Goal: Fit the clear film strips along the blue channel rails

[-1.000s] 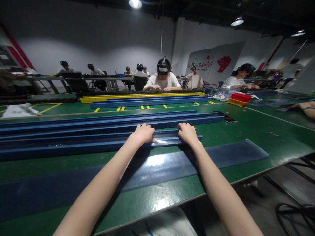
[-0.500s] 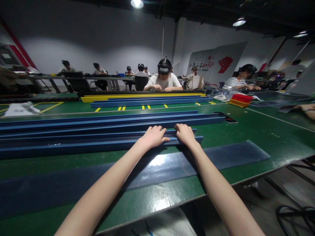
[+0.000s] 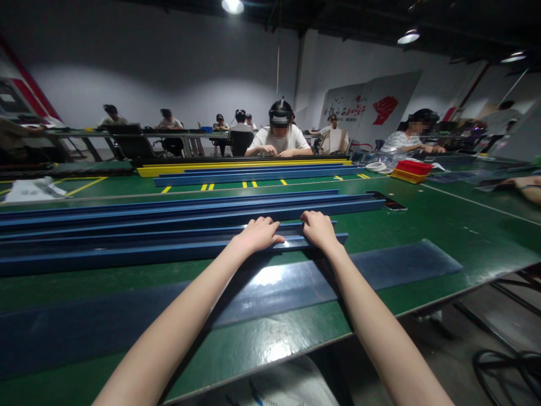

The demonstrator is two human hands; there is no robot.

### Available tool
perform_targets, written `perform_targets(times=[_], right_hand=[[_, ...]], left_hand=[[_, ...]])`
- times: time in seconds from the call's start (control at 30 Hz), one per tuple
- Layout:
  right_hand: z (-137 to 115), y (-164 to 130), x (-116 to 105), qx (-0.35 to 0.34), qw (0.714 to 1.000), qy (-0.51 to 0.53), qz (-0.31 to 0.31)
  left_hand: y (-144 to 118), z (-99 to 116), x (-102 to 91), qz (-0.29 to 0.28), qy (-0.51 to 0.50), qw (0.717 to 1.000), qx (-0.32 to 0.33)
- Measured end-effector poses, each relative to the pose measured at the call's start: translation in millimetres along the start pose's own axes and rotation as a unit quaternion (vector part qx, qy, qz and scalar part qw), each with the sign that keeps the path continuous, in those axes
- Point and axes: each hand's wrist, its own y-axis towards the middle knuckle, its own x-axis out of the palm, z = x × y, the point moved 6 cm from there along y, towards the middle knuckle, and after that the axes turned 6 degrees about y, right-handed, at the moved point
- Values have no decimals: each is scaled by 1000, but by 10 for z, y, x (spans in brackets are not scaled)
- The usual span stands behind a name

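Note:
Both my hands rest palm-down on the nearest long blue channel (image 3: pixel 127 255), which lies lengthwise on the green table (image 3: pixel 443 220). My left hand (image 3: pixel 256 235) lies flat with its fingers spread over the channel's top edge. My right hand (image 3: pixel 319 230) sits just to its right, fingers curled over the far rim of the same channel. A flat dark blue strip (image 3: pixel 393 265) lies on the table under my forearms, nearer to me.
More blue channels (image 3: pixel 169 210) lie parallel behind the near one, with blue and yellow ones (image 3: pixel 236 169) farther back. A phone (image 3: pixel 386 202) lies at their right end. Red and yellow trays (image 3: pixel 412 171) stand at the right. Several seated people work across the table; another person's arm (image 3: pixel 528 189) rests far right.
My left hand has slid to the right along the channel, closing most of the gap to my right hand, and now lies flatter. My right hand has barely moved.

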Motion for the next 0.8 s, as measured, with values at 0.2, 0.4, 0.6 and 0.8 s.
perform_targets(times=[0.2, 0.4, 0.6, 0.8], right_hand=[[-9, -4, -11, 2, 1000, -1, -9], [111, 12, -80, 15, 999, 41, 31], [360, 84, -177, 51, 988, 118, 88], [458, 171, -251, 25, 990, 104, 87]], left_hand=[[0, -12, -2, -4, -8, 1000, 5], [1, 76, -51, 30, -27, 998, 47], [-49, 253, -184, 73, -60, 990, 108], [-65, 401, -236, 112, -20, 986, 122]])
